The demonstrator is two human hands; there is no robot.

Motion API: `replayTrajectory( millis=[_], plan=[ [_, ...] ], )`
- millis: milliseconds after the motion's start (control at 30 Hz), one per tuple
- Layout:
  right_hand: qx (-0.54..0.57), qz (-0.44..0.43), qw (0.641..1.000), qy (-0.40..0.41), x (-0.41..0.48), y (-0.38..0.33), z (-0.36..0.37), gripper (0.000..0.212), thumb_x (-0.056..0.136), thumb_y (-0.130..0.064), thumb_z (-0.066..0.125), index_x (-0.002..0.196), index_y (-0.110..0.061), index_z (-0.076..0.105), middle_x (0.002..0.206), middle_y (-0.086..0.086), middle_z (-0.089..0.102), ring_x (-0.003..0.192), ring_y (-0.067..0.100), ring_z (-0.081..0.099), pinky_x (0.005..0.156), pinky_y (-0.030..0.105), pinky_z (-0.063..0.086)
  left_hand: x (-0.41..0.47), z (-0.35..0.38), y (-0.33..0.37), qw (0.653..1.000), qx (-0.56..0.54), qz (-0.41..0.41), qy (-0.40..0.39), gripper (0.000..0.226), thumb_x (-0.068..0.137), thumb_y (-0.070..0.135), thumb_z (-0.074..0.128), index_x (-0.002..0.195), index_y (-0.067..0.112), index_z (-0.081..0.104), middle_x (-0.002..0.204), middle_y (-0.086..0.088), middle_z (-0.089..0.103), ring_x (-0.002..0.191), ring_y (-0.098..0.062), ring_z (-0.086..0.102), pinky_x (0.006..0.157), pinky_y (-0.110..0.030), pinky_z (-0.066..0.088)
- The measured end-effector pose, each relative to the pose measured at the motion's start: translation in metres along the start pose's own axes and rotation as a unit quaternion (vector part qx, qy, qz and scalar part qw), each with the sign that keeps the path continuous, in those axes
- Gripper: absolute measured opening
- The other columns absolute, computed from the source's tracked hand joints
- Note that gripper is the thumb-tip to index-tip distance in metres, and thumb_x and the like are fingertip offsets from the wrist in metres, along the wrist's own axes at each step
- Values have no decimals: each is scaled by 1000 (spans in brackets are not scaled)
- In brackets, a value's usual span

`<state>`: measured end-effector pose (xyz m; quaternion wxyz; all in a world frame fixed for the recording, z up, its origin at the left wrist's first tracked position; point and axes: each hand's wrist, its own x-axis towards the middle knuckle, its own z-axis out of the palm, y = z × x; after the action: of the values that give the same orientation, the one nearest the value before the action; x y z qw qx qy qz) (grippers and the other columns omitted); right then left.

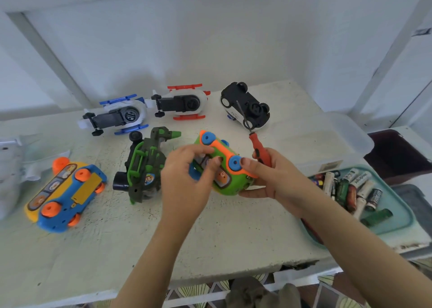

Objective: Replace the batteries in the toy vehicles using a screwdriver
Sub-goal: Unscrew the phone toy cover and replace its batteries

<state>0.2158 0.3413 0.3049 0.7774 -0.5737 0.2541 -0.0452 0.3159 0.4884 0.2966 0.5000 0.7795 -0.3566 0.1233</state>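
Note:
A green toy car with an orange chassis and blue wheels is held on its side above the white table. My left hand grips its left side, fingertips on the underside. My right hand cups the car's right end and also holds a red-handled screwdriver, whose shaft points up and away over the black-bottomed white car. Loose batteries fill a teal tray at the right.
Upturned toys lie around: a blue and yellow car at the left, a dark green vehicle, a blue-trimmed helicopter and a red-trimmed helicopter at the back. A clear lid sits behind the tray.

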Motion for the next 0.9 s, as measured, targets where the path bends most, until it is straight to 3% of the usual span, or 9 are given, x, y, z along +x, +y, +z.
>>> replayTrajectory(
  millis=[100, 167, 233, 367, 467, 567, 633, 767, 900],
  plan=[
    [51, 3, 998, 28, 2, 12, 10, 55, 59, -42, 76, 96, -15, 45, 125, 19, 57, 98, 27, 69, 78, 46, 58, -21, 9, 3, 998, 30, 37, -51, 46, 80, 32, 54, 122, 12, 61, 126, 6, 57, 129, -13, 44, 114, -34, 28],
    [77, 2, 996, 48, 3, 14, 16, 55, 62, -41, 78, 95, -12, 45, 129, 16, 56, 99, 24, 69, 76, 43, 59, -34, 16, 2, 989, 73, 59, -111, 70, 74, 32, 52, 139, 8, 46, 146, -3, 44, 143, -16, 28, 120, -45, 15],
    [79, -5, 995, 66, 4, 15, 22, 59, 63, -43, 79, 96, -10, 43, 136, 10, 52, 99, 22, 69, 71, 37, 60, -41, 24, -3, 981, 117, 72, -135, 85, 69, 25, 55, 148, 12, 26, 153, -7, 32, 146, -16, 17, 121, -42, 7],
    [1, -25, 995, 97, 4, 18, 30, 40, 79, -40, 70, 92, -10, 47, 130, 4, 55, 100, 15, 64, 77, 32, 59, -35, 33, -16, 989, 105, 65, -85, 97, 60, 4, 79, 142, 13, 27, 147, -7, 36, 139, -24, 30, 114, -50, 27],
    [-33, -25, 995, 94, -1, 15, 33, 36, 87, -49, 57, 97, -15, 52, 117, 6, 63, 101, 19, 66, 85, 36, 57, -25, 32, -21, 992, 101, 66, -43, 91, 62, 18, 89, 135, 7, 36, 136, -13, 49, 126, -24, 43, 103, -37, 39],
    [-90, -10, 990, 109, -7, 7, 30, 36, 96, -50, 37, 99, -16, 50, 110, 6, 63, 99, 20, 66, 88, 35, 54, -13, 25, -22, 991, 104, 71, -48, 70, 78, 43, 72, 130, 5, 44, 124, -14, 58, 115, -19, 49, 96, -24, 40],
    [-126, -22, 983, 132, -12, 3, 25, 33, 98, -47, 35, 97, -17, 50, 106, 3, 62, 91, 16, 65, 79, 36, 57, -5, 20, -23, 990, 104, 63, -78, 69, 80, 50, 69, 128, 5, 48, 123, -11, 59, 112, -16, 50, 92, -18, 38],
    [-234, -62, 958, 152, -19, 1, 11, 22, 99, -28, 43, 95, -13, 60, 82, -1, 62, 62, 10, 54, 46, 19, 47, 8, 10, -20, 988, 97, 20, -120, 66, 75, 29, 80, 130, 10, 50, 122, -1, 57, 107, -12, 50, 86, -23, 42],
    [-217, -54, 966, 126, -25, 3, 2, 23, 100, -22, 40, 87, -15, 58, 60, -3, 62, 44, 12, 45, 39, 15, 33, 16, 3, -21, 987, 97, 16, -125, 65, 73, 23, 82, 128, 10, 51, 115, 8, 47, 96, 4, 40, 75, 2, 34]
  ],
)
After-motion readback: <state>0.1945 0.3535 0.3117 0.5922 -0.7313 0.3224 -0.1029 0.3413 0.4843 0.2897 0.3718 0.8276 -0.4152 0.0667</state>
